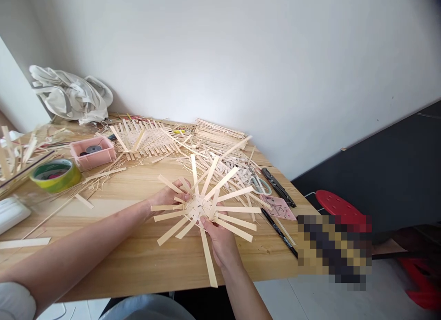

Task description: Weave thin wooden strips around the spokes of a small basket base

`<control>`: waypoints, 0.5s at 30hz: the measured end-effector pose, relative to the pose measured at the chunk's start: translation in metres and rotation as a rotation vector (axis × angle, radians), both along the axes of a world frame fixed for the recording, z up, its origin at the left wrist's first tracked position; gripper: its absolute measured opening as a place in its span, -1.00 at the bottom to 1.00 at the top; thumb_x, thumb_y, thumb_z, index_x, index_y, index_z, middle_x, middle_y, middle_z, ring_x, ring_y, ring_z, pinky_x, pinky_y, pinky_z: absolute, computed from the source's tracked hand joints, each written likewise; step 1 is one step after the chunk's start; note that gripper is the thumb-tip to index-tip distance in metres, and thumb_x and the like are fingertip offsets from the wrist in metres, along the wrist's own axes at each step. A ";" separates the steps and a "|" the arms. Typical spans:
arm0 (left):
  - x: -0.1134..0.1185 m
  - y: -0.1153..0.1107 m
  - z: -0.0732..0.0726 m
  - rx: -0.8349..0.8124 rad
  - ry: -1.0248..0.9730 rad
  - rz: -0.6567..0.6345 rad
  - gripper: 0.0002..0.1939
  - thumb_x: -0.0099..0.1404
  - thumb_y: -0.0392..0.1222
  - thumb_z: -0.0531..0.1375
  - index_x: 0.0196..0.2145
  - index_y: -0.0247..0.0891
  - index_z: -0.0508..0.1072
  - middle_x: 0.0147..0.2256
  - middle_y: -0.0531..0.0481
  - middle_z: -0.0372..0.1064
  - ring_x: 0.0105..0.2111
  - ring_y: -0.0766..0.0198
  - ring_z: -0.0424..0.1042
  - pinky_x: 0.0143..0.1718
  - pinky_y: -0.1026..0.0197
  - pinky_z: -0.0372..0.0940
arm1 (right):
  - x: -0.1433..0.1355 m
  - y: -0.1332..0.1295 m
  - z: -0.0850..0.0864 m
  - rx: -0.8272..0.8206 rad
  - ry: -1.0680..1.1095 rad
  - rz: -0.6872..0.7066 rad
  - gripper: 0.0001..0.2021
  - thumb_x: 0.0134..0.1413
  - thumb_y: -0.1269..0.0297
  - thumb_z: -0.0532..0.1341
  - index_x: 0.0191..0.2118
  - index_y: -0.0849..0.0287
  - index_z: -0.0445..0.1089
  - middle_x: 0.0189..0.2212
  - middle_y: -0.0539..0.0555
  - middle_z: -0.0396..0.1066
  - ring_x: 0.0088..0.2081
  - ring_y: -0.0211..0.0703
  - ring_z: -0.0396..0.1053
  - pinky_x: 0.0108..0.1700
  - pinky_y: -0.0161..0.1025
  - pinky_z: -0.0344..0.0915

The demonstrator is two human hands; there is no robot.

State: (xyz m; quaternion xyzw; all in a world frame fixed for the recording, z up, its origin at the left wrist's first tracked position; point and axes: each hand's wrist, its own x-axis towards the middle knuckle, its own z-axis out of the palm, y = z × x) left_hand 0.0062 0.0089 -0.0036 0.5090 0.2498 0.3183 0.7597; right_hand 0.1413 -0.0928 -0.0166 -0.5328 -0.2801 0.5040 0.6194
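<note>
Between my hands, above the wooden table, is a round woven piece of pale flat strips [199,205], its loose ends fanning out all around like rays. My left hand [172,193] grips its left edge, with some fingers hidden behind the strips. At the lower right my right hand [218,235] pinches the rim, the thumb lying on top near the woven centre. One long strip end points down toward the table's front edge. Loose strips and shavings lie just behind the piece.
A woven mat [148,138] and a strip stack [220,136] lie at the back. On the left are a pink box [93,152] and tape roll [55,175]. Scissors [261,186], a black cutter [278,187], pink tray [278,207] and black pen [279,232] lie right.
</note>
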 end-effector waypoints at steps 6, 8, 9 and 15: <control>-0.006 0.001 0.000 -0.018 -0.040 -0.021 -0.75 -0.02 -0.20 0.26 -0.44 -0.28 0.23 -0.57 0.12 0.25 -0.61 0.43 0.23 -0.59 0.37 0.08 | -0.001 0.006 0.001 -0.056 0.043 0.055 -0.32 -0.34 0.26 0.30 0.05 0.11 0.18 -0.25 0.06 0.42 -0.41 -0.20 0.33 -0.50 -0.33 0.23; -0.007 0.001 -0.003 -0.030 -0.078 -0.017 -0.75 -0.02 -0.19 0.26 -0.43 -0.28 0.25 -0.56 0.12 0.24 -0.59 0.41 0.24 -0.56 0.35 0.10 | -0.003 0.007 0.001 -0.034 0.093 0.053 -0.30 -0.36 0.29 0.31 0.06 0.11 0.18 -0.25 0.06 0.42 -0.39 -0.21 0.34 -0.51 -0.35 0.22; -0.007 0.001 -0.006 -0.041 -0.107 -0.004 -0.75 -0.02 -0.18 0.26 -0.43 -0.28 0.25 -0.56 0.11 0.23 -0.57 0.40 0.25 -0.54 0.33 0.12 | -0.005 0.007 0.001 -0.027 0.116 0.047 -0.29 -0.36 0.31 0.32 0.06 0.10 0.17 -0.26 0.05 0.42 -0.38 -0.21 0.34 -0.51 -0.36 0.22; 0.000 -0.002 -0.023 -0.042 -0.264 0.189 -0.79 -0.01 -0.18 0.25 -0.46 -0.27 0.27 -0.56 0.12 0.22 -0.58 0.41 0.24 -0.53 0.33 0.12 | -0.016 0.011 0.002 -0.035 0.145 0.007 -0.29 -0.39 0.34 0.32 0.05 0.10 0.17 -0.33 0.02 0.43 -0.48 -0.28 0.32 -0.57 -0.40 0.18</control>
